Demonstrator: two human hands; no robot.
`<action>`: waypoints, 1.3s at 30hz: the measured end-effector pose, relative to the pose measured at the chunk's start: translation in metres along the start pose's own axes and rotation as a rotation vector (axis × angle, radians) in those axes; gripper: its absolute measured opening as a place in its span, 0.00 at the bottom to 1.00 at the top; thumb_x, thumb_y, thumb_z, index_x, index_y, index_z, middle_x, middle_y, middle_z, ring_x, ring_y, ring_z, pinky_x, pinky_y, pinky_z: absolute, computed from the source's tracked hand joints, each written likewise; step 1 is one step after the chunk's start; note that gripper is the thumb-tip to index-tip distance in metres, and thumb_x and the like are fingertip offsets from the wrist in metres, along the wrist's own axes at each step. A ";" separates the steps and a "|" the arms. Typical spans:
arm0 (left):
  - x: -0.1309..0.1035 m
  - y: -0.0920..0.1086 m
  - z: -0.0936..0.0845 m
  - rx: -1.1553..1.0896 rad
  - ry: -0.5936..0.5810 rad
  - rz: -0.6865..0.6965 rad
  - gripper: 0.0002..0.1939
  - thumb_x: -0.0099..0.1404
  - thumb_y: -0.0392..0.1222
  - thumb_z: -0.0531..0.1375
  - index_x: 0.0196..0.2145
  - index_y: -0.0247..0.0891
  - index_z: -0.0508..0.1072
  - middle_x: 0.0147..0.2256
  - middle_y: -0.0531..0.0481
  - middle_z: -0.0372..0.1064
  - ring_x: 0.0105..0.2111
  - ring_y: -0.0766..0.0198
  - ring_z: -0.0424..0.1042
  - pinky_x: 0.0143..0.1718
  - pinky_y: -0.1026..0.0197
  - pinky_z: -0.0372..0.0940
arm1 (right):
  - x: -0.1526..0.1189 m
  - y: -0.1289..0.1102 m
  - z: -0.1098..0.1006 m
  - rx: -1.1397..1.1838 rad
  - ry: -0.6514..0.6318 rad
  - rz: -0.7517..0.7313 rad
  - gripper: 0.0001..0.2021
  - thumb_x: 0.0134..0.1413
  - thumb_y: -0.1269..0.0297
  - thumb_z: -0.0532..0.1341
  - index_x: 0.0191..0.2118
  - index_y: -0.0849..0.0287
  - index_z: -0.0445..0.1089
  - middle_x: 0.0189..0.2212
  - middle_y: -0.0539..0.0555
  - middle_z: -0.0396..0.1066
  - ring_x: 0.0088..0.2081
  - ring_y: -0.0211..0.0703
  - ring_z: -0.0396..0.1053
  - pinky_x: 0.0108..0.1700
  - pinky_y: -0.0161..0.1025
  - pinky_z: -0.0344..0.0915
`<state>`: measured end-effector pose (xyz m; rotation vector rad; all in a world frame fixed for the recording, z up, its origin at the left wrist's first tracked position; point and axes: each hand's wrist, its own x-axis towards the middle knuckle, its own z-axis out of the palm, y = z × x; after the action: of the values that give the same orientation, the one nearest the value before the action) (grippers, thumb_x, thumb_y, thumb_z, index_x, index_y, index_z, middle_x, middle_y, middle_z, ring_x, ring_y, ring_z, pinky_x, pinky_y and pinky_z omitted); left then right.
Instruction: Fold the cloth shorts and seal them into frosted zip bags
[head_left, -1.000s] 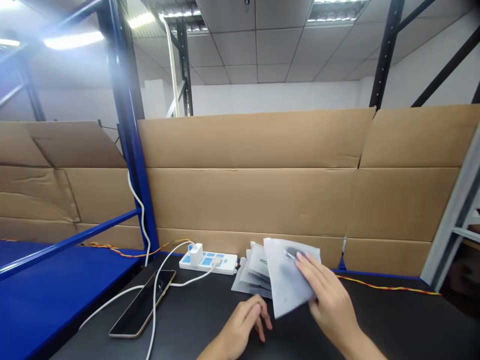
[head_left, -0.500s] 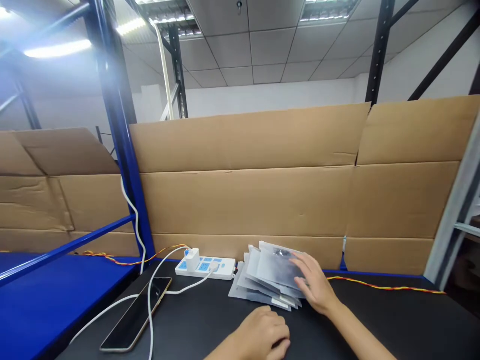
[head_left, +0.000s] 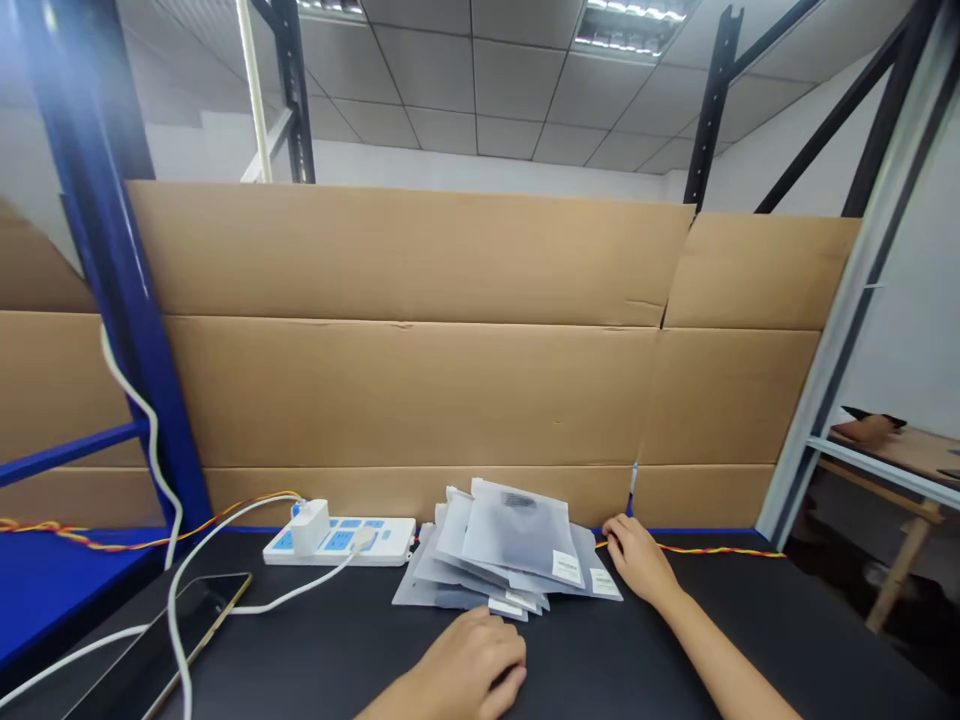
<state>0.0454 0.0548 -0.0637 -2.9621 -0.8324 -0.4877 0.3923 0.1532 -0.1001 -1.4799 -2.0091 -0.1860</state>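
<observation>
A loose stack of translucent frosted pouches (head_left: pixel 517 535) lies on the black tabletop, with white labels on several of them; what is inside looks dark and flat, and I cannot make it out. My left hand (head_left: pixel 474 660) rests just in front of the stack with its fingers curled in and nothing visible in them. To the right of the stack, my right hand (head_left: pixel 639 562) lies on the table by the back edge, apart from the pouches. Its fingers are bent and its thumb is apart from them, holding nothing I can see. It lies beside the twisted yellow-red wire (head_left: pixel 720 551).
Left of the pouches stands a white power strip (head_left: pixel 375 540) with a charger plug (head_left: pixel 310 527) and a white cable (head_left: pixel 292 597). A phone (head_left: pixel 169 650) lies at the front left. Behind rises a cardboard wall (head_left: pixel 420 390), between a blue post (head_left: pixel 142 330) and a grey post (head_left: pixel 817 400).
My right hand has left the top pouch and moved to the table at its right. The top pouches now lie spread further right, labels showing. My view has turned right.
</observation>
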 end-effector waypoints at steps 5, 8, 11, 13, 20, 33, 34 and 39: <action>0.001 0.005 -0.009 -0.026 -0.034 -0.027 0.05 0.66 0.38 0.57 0.31 0.42 0.65 0.30 0.55 0.72 0.30 0.63 0.70 0.37 0.60 0.58 | -0.002 0.006 -0.003 0.045 -0.044 0.016 0.11 0.63 0.67 0.50 0.37 0.54 0.70 0.38 0.56 0.72 0.42 0.50 0.70 0.47 0.46 0.67; 0.003 0.005 -0.010 -0.044 -0.043 -0.037 0.05 0.66 0.38 0.57 0.31 0.42 0.66 0.30 0.55 0.72 0.30 0.62 0.70 0.37 0.60 0.58 | -0.002 0.007 -0.003 0.070 -0.051 0.026 0.11 0.63 0.66 0.50 0.37 0.54 0.70 0.38 0.56 0.72 0.42 0.51 0.70 0.47 0.47 0.67; 0.004 0.005 -0.010 -0.054 -0.051 -0.039 0.05 0.66 0.37 0.57 0.31 0.42 0.65 0.30 0.55 0.72 0.30 0.62 0.70 0.37 0.61 0.58 | -0.004 0.007 -0.003 0.083 -0.051 0.041 0.11 0.63 0.65 0.50 0.38 0.54 0.71 0.39 0.56 0.73 0.43 0.52 0.70 0.48 0.48 0.67; 0.005 0.004 -0.011 -0.063 -0.056 -0.033 0.05 0.66 0.37 0.57 0.31 0.42 0.65 0.30 0.55 0.72 0.30 0.62 0.70 0.37 0.61 0.58 | -0.006 0.005 -0.003 0.089 -0.050 0.053 0.11 0.62 0.65 0.51 0.38 0.54 0.71 0.40 0.57 0.73 0.44 0.52 0.70 0.48 0.49 0.67; 0.005 0.003 -0.009 -0.087 -0.048 -0.033 0.05 0.65 0.37 0.58 0.31 0.42 0.65 0.29 0.55 0.71 0.30 0.63 0.70 0.38 0.62 0.58 | -0.010 0.003 -0.003 0.105 -0.061 0.064 0.10 0.61 0.65 0.53 0.40 0.54 0.71 0.42 0.57 0.73 0.46 0.53 0.69 0.49 0.49 0.66; 0.001 0.005 -0.010 -0.105 -0.049 -0.094 0.05 0.67 0.38 0.57 0.32 0.41 0.68 0.29 0.54 0.72 0.31 0.62 0.70 0.37 0.62 0.60 | -0.012 0.011 0.002 0.136 -0.065 0.054 0.10 0.60 0.62 0.53 0.40 0.55 0.71 0.42 0.58 0.73 0.46 0.54 0.69 0.50 0.50 0.65; 0.001 0.005 -0.011 -0.106 -0.050 -0.094 0.05 0.67 0.38 0.57 0.32 0.41 0.68 0.29 0.54 0.72 0.31 0.62 0.70 0.38 0.62 0.60 | -0.012 0.011 0.002 0.137 -0.062 0.055 0.10 0.60 0.62 0.53 0.40 0.55 0.72 0.42 0.58 0.73 0.46 0.54 0.69 0.50 0.50 0.65; 0.002 0.005 -0.012 -0.115 -0.050 -0.088 0.05 0.67 0.38 0.56 0.32 0.41 0.68 0.29 0.54 0.71 0.31 0.61 0.70 0.37 0.61 0.59 | -0.012 0.009 0.000 0.131 -0.054 0.063 0.10 0.59 0.62 0.54 0.39 0.54 0.72 0.41 0.57 0.74 0.46 0.54 0.70 0.50 0.49 0.66</action>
<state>0.0462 0.0501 -0.0511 -3.0635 -0.9758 -0.4830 0.4020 0.1470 -0.1089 -1.4770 -1.9742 0.0115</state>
